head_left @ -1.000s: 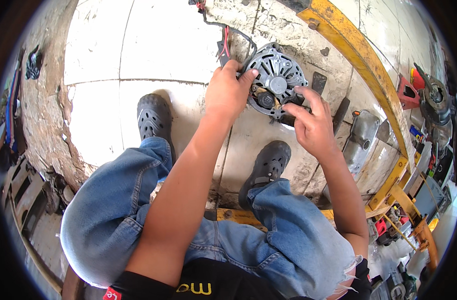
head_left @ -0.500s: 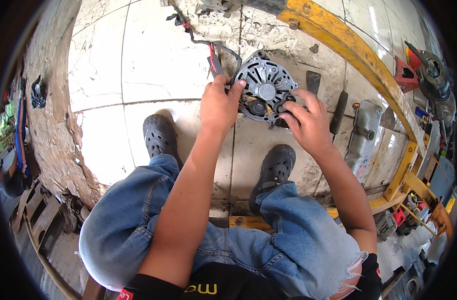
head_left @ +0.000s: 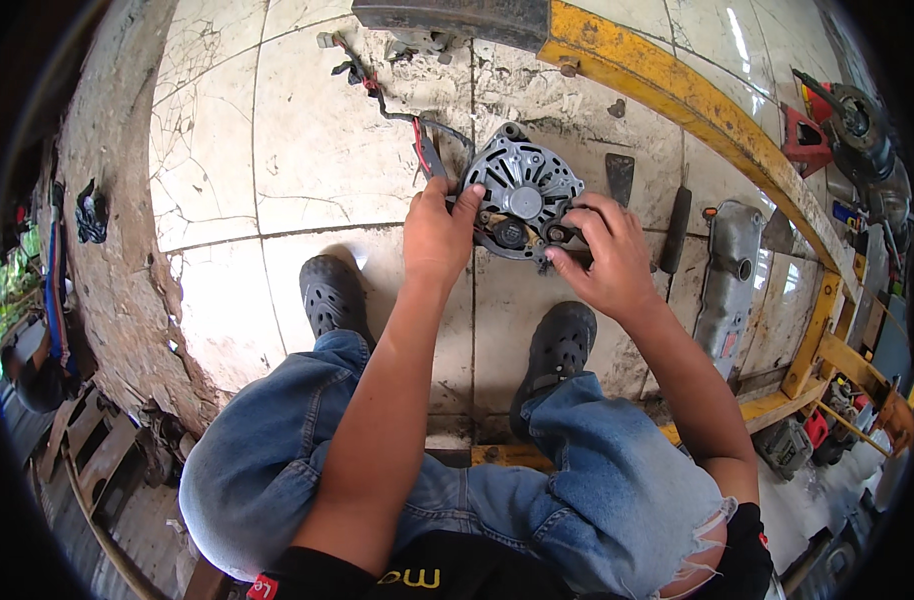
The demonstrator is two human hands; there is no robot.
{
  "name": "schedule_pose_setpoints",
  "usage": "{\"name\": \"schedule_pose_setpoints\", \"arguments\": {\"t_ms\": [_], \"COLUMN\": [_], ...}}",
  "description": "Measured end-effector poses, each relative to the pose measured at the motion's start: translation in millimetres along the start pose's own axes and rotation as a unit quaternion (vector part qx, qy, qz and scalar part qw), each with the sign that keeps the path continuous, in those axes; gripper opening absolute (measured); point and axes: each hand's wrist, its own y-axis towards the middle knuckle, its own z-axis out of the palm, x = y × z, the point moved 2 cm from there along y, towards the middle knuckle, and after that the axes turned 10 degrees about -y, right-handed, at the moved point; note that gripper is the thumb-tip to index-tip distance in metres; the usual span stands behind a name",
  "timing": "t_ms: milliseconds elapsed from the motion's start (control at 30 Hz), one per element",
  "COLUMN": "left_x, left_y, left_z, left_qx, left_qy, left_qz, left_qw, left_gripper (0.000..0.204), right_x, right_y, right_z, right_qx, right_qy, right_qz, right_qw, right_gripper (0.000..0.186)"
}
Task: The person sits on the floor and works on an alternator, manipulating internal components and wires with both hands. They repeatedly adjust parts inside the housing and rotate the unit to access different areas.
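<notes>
A grey metal alternator [head_left: 524, 203] with a slotted, vented face and a round central hub rests on the tiled floor in front of my feet. My left hand [head_left: 437, 238] grips its left side, thumb laid on the rim and fingers tucked round the edge. At the lower right of the housing is my right hand [head_left: 615, 262], its curled fingers and thumb closed about the edge beside a dark round fitting; the fingertips partly hide this spot. A black round part [head_left: 511, 235] sits in the lower face. Dark wiring [head_left: 442, 128] with a red strand runs up-left from the alternator.
A yellow metal frame [head_left: 667, 80] arches across the far right. Right of the alternator lie a flat dark blade [head_left: 620, 178], a black-handled tool [head_left: 676, 235] and a grey metal cover [head_left: 729, 275]. Broken concrete [head_left: 117, 240] borders the tiles at left. Both dark clogs [head_left: 332, 295] flank the work.
The whole view has shifted slightly, showing more floor at the far side. My right thumb has moved a little lower along the alternator's edge. My left hand keeps its grip.
</notes>
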Motion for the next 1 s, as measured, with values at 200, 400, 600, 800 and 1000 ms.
{"name": "schedule_pose_setpoints", "arguments": {"t_ms": [200, 400, 600, 800, 1000], "left_x": [3.6, 0.0, 9.6, 9.2, 8.0], "left_y": [-0.2, -2.2, 1.8, 2.3, 2.4], "left_z": [1.2, 0.3, 2.9, 2.8, 2.9], "left_qx": [-0.001, 0.0, -0.016, -0.019, -0.021], "left_qy": [-0.011, -0.015, 0.007, 0.025, 0.024], "left_qz": [0.002, 0.002, 0.034, 0.038, 0.037], "left_qw": [1.0, 1.0, 0.999, 0.999, 0.999], "left_gripper": [0.052, 0.053, 0.054, 0.053, 0.053], "right_x": [6.6, 3.2, 2.0, -1.0, 0.2], "right_y": [3.6, -0.3, -3.5, 1.7, -1.2], "right_z": [-0.9, 2.2, 2.8, -3.2, 0.3], "right_qx": [-0.023, 0.011, 0.018, 0.031, 0.037], "right_qy": [0.023, -0.01, 0.012, 0.032, 0.041], "right_qz": [-0.029, 0.019, 0.037, -0.004, 0.025], "right_qw": [0.999, 1.0, 0.999, 0.999, 0.998], "right_gripper": [0.025, 0.026, 0.029, 0.031, 0.03]}}
